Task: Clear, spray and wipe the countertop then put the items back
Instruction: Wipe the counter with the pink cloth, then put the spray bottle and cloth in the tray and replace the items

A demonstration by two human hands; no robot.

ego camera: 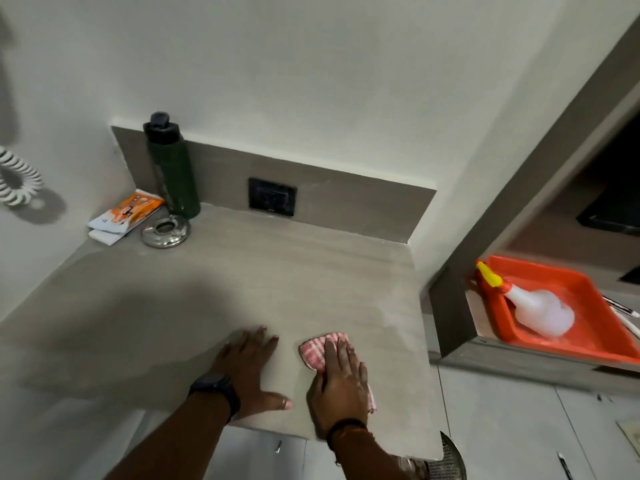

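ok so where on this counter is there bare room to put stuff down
The grey countertop is bare across its middle and right, from the black wall socket forward to the left hand and the right hand on the pink checked cloth. Crowded: back-left corner, with dark green bottle, round steel dish, orange-white packet.

White walls [311, 81] meet in a corner above a grey-brown backsplash strip [346, 199] that carries a black socket plate [272, 196]. At right a grey-framed recess [540, 188] opens onto a shelf. A white coiled cord [15, 181] hangs on the left wall, casting a shadow.
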